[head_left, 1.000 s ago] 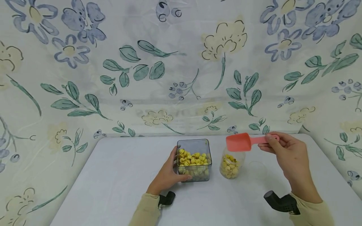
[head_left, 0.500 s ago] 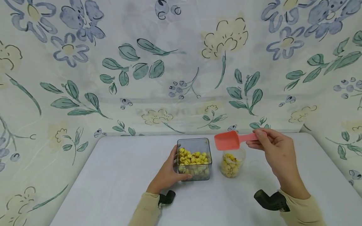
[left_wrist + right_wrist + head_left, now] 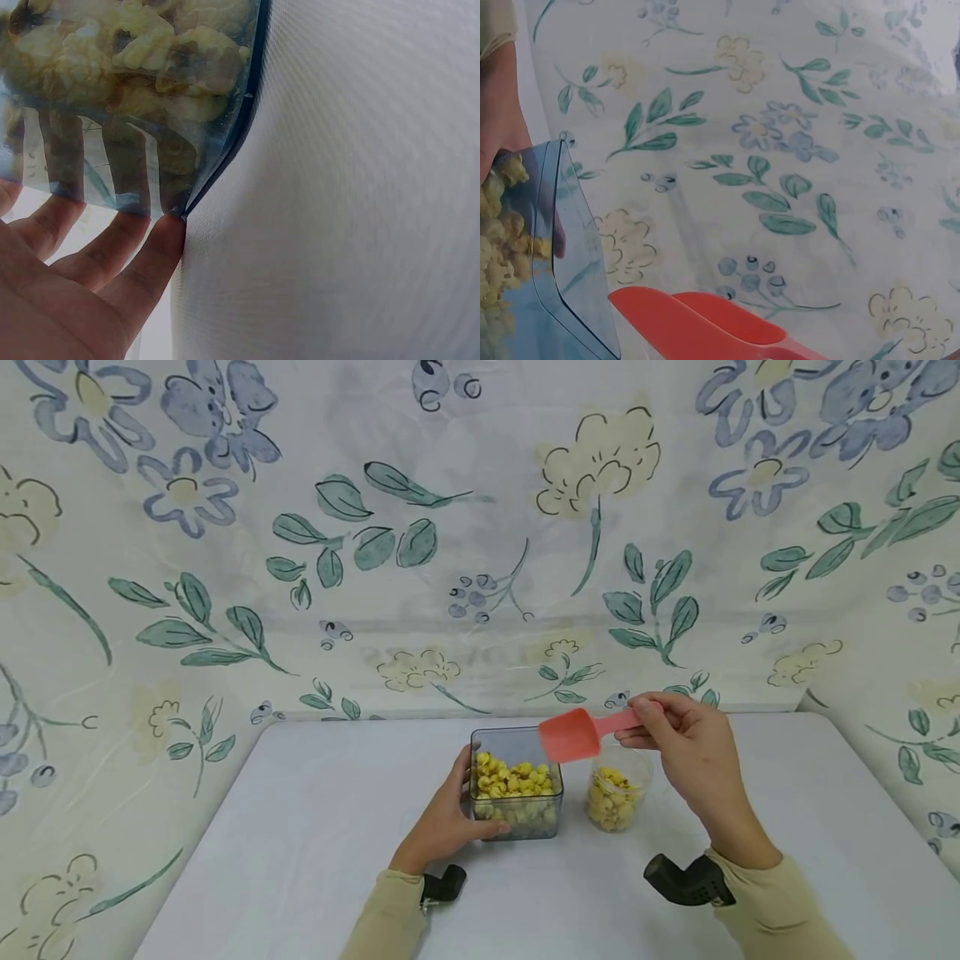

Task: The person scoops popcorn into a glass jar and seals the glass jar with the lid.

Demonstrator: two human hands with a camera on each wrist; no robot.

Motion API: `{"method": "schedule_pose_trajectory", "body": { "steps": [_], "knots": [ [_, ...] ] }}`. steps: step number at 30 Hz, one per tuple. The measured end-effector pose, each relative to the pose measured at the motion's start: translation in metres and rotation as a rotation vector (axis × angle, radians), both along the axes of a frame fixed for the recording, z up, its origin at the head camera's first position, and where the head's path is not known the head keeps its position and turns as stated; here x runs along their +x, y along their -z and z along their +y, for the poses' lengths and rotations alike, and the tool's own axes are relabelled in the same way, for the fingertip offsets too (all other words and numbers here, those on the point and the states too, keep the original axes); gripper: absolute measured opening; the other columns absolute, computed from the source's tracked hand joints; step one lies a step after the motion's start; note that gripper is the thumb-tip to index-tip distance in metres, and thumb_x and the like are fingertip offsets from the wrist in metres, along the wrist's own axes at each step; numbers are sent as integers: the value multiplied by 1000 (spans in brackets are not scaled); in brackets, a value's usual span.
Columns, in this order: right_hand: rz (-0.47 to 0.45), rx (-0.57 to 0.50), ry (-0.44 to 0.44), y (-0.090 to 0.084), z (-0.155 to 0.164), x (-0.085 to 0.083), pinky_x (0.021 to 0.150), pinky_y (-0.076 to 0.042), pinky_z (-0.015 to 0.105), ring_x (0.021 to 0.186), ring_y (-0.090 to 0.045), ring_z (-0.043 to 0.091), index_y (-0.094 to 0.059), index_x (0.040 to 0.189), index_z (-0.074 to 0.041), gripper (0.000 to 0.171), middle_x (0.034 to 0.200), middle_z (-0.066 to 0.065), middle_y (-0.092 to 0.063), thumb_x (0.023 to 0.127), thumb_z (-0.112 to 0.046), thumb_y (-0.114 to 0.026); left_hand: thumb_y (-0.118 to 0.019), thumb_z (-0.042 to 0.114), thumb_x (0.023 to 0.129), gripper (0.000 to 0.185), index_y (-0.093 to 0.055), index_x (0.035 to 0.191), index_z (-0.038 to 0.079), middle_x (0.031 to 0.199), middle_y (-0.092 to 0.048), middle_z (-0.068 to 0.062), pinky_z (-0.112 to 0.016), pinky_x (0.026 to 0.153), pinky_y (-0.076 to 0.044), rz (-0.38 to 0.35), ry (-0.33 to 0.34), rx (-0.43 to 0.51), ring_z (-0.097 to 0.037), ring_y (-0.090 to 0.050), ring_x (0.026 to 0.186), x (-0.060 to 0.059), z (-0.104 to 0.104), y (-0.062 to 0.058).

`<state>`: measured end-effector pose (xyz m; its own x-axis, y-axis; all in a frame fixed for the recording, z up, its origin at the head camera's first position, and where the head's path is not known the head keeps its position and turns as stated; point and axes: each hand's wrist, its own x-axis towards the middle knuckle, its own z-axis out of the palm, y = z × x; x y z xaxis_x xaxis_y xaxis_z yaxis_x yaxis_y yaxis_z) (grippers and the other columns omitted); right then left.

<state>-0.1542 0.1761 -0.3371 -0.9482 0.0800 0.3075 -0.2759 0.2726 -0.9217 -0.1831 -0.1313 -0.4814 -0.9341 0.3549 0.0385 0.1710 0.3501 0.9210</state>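
A square clear container [image 3: 516, 781] [image 3: 135, 97] [image 3: 532, 262] half full of yellow puffed pieces stands in the middle of the white table [image 3: 300, 843]. My left hand [image 3: 442, 822] [image 3: 90, 277] grips its left side, thumb at the front. To its right stands a small round clear jar [image 3: 617, 793] holding the same yellow pieces. My right hand [image 3: 686, 752] pinches the handle of a red scoop [image 3: 573, 735] [image 3: 705, 322]. The scoop looks empty and hovers above the container's right rim.
A floral cloth [image 3: 480, 527] covers the backdrop and both sides. A faint clear lid [image 3: 686, 802] seems to lie right of the jar. Black wrist mounts [image 3: 686, 881] sit at both cuffs.
My right hand has carried the scoop leftward, from above the jar to above the container's right rim. The left hand and both vessels have stayed put.
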Motion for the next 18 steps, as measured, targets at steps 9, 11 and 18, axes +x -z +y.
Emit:
{"method": "schedule_pose_trajectory", "body": {
  "steps": [9,11,18],
  "knots": [
    [-31,46,-34,2,-13,-8,73,-61,25,74,-73,12,-65,120,10,30,98,23,-71,102,-13,-61,-90,30,76,124,-3,163,14,163,-24,-15,-50,118,-31,3,-2,-6,-31,-26,149,2,-1,-2],
    [-29,59,-45,3,-16,-9,72,-61,24,74,-73,13,-66,118,10,28,96,22,-71,101,-13,-62,-90,30,77,124,-3,163,13,163,-23,-15,-50,118,-31,0,-2,-7,-32,-26,149,2,-1,-2],
    [0,124,-88,7,-24,-15,69,-61,25,74,-72,15,-69,110,7,22,90,17,-71,101,-11,-63,-90,29,76,124,-3,163,12,162,-26,-15,-49,118,-32,0,-9,-18,-32,-28,148,3,0,-3]
  ]
}}
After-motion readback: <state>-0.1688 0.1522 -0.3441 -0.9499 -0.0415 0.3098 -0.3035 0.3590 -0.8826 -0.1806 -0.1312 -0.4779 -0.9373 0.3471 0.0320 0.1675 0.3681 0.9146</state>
